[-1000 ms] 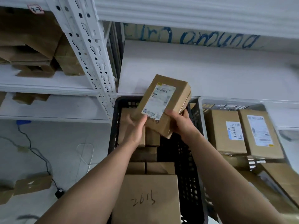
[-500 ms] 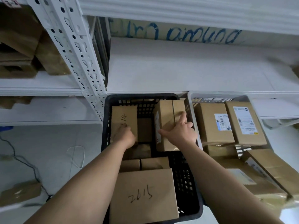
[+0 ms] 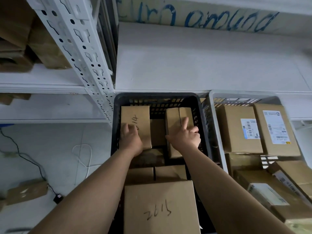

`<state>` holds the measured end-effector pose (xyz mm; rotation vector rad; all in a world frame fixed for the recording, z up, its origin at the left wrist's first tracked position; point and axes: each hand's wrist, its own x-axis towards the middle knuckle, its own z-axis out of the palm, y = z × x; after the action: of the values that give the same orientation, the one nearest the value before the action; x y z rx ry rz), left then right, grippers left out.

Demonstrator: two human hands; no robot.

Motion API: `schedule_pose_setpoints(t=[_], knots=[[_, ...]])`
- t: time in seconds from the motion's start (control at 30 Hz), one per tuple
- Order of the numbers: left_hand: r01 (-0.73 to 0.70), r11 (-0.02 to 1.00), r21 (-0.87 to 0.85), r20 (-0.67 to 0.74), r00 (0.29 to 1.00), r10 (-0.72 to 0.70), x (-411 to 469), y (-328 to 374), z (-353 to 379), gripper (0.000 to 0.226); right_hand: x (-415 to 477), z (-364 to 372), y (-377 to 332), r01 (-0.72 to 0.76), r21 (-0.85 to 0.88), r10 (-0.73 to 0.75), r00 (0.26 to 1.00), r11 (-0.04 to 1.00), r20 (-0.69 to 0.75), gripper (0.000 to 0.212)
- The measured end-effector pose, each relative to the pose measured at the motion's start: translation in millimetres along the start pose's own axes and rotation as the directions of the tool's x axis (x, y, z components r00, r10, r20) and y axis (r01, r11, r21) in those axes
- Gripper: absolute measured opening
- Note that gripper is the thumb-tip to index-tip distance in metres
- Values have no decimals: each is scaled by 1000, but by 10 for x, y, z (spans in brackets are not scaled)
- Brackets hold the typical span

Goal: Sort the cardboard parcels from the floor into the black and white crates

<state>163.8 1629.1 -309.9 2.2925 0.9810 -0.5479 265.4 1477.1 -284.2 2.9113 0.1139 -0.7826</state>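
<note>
Left hand [image 3: 130, 138] on parcel marked 14 [image 3: 141, 120], fingers curled near its left edge (grip or mere rest: cannot tell). Parcel lies far-left in black crate [image 3: 155, 95]. Right hand [image 3: 184, 135] grasps plain parcel [image 3: 174, 115], index straight on top; far-right, same crate. White crate [image 3: 239, 95] just beside, holding labelled parcels [image 3: 239, 129].

Near box [image 3: 162, 208], black crate [image 3: 156, 96]: "2615", handwritten in dark marker on top.
Far box [image 3: 136, 122], same crate: "14", handwritten, sideways; strokes beside it unclear.
Cream strip [image 3: 228, 21] above the shelf: blue hand lettering, last word "around"; first word unclear.
Labels [image 3: 249, 128] on boxes, white crate [image 3: 217, 98]: barcodes, print too small to read.
</note>
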Motion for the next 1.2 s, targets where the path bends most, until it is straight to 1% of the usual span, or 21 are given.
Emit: schedule_pose_setpoints(t=[0.13,0.3,0.47,0.57,0.7,0.77,0.8,0.87,0.93,1.03,1.07,1.2], knots=[[39,997,-66,19,999,-37,27,5,38,88,57,71,-61,12,-34,-11,1000,999,18,116],[46,998,-35,55,997,-44,21,68,7,94,107,134,53,31,-26,-29,997,999,75,115],[32,999,-35,-8,999,-32,55,15,60,83,193,174,17,49,-56,-42,993,997,113,114],[36,999,-18,-27,999,-37,55,-5,103,84,233,272,-9,55,-76,-45,991,996,129,114],[71,997,29,-10,997,-70,56,7,82,85,234,239,-19,76,-184,-53,990,980,127,114],[75,997,28,-8,997,-74,45,1,67,83,172,206,-1,154,-291,-140,988,944,69,104],[73,997,26,-11,997,-73,37,0,68,83,142,208,14,201,-314,-190,980,928,63,97],[71,997,25,-19,997,-70,12,10,69,82,111,245,47,243,-233,-224,969,942,106,92],[61,998,29,-28,998,-61,-13,28,68,82,145,275,77,234,-102,-217,964,967,155,95],[41,998,49,-33,999,-40,-40,42,90,83,234,379,145,204,56,-211,952,977,221,100],[36,998,54,-31,999,-34,-49,43,96,83,262,439,167,192,84,-206,950,978,235,101],[20,998,59,-33,999,-18,-52,27,110,85,406,603,155,170,87,-188,944,982,271,102]])
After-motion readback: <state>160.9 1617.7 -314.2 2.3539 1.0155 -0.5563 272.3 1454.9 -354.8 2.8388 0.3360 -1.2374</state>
